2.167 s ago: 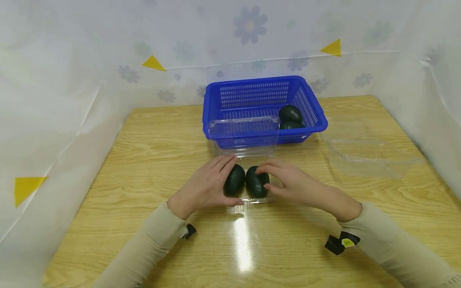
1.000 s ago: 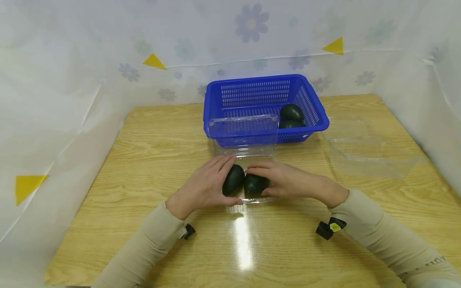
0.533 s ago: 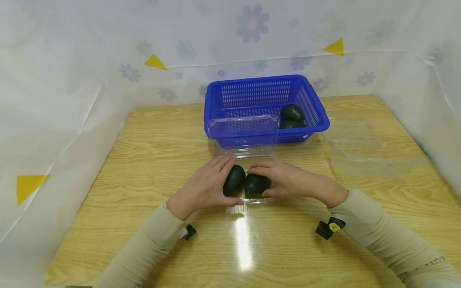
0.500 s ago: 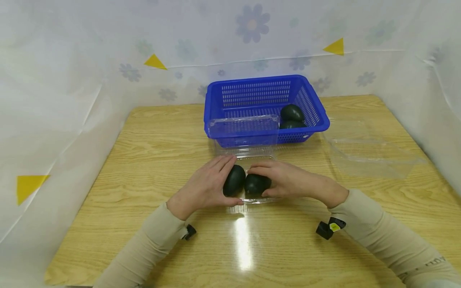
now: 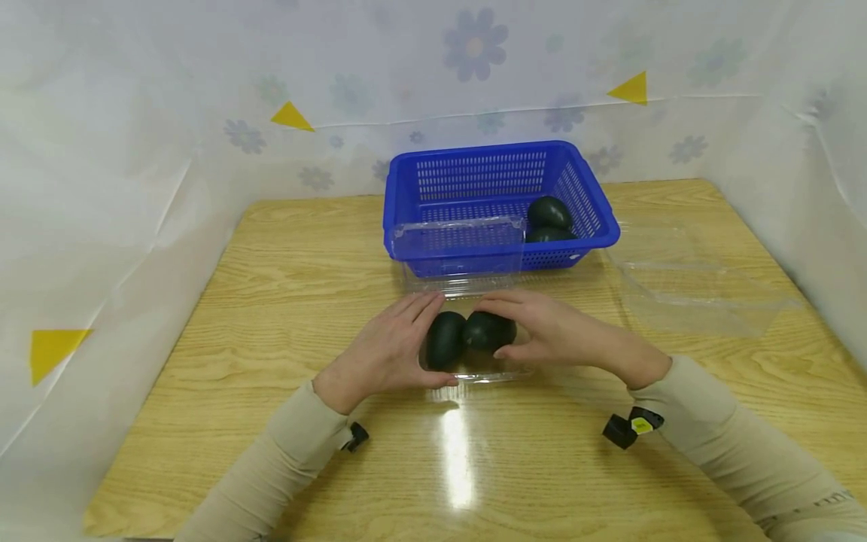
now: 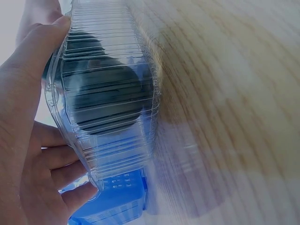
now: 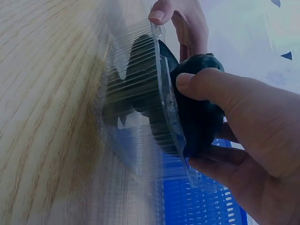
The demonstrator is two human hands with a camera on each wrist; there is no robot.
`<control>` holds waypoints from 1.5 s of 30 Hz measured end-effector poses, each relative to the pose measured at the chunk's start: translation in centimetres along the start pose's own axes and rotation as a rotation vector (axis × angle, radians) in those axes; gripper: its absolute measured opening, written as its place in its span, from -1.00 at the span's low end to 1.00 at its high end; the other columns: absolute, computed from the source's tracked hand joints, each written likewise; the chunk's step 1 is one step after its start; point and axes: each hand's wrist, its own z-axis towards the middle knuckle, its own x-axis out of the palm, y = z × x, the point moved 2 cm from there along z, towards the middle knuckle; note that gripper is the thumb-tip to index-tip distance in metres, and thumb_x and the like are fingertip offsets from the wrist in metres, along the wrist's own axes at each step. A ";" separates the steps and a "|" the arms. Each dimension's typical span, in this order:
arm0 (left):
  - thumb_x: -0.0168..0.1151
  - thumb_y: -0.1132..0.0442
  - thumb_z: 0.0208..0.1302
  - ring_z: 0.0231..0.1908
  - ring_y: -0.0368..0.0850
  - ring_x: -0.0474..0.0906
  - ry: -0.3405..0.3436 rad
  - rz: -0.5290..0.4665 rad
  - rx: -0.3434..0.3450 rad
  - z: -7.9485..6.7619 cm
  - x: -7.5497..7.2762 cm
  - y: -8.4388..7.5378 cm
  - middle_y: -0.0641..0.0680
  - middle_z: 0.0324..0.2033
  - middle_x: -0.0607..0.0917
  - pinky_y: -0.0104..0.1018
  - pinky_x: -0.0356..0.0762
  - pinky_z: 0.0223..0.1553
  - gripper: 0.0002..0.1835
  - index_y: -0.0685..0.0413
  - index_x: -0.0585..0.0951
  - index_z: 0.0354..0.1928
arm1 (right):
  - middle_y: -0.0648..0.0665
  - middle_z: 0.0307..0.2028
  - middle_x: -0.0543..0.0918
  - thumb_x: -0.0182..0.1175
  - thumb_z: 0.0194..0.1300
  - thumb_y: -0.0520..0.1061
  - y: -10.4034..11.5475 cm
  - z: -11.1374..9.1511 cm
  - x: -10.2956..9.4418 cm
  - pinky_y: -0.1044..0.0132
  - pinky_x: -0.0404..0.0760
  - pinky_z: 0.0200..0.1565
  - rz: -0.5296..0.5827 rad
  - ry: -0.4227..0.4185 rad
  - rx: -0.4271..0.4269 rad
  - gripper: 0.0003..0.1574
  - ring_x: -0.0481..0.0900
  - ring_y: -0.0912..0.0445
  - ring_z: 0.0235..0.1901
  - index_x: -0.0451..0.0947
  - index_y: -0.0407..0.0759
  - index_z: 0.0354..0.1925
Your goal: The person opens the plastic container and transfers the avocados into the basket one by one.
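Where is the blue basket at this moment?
In the head view, the blue basket stands slightly right of centre, just behind the loaded clear container.

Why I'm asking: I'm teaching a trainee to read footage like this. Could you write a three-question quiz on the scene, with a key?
1. Multiple choice: what does the right hand grip? A: a yellow triangle. B: a dark fruit. C: a sleeve.
2. True or false: the lid of the clear box held by the left hand stands open.
3. Count: how many fruits show inside the blue basket?

Key:
1. B.
2. True; it stands raised in front of the basket.
3. Two: a rear fruit and a front fruit, the latter partly hidden by the basket's near rim.
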 end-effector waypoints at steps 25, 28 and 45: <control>0.25 -0.58 -0.09 0.44 0.10 0.26 0.072 -0.017 -0.034 0.1 -0.2 -0.1 0.24 0.44 0.33 -0.11 0.19 0.49 0.30 0.26 0.20 0.48 | -0.23 0.12 0.50 0.49 0.00 -0.17 0.0 -2.0 -4.2 -0.05 0.64 0.01 -0.019 -0.199 0.064 -0.23 0.51 -0.14 0.11 0.50 -0.19 0.21; 0.24 -0.58 -0.08 0.44 0.10 0.26 0.072 -0.010 -0.031 0.1 -0.2 -0.2 0.24 0.43 0.33 -0.11 0.20 0.49 0.30 0.26 0.19 0.49 | -0.19 0.14 0.47 0.49 0.02 -0.12 0.0 -2.5 -4.8 -0.03 0.65 -0.01 -0.043 -0.191 0.115 -0.23 0.52 -0.12 0.10 0.48 -0.16 0.21; 0.22 -0.60 -0.08 0.44 0.10 0.26 0.074 -0.009 -0.033 0.0 -0.2 -0.2 0.24 0.43 0.33 -0.10 0.21 0.48 0.30 0.26 0.20 0.48 | -0.28 0.01 0.62 0.49 0.03 -0.18 -1.5 -4.6 -7.4 0.04 0.53 -0.20 -0.052 -0.286 0.197 -0.25 0.46 -0.07 -0.06 0.44 -0.26 0.18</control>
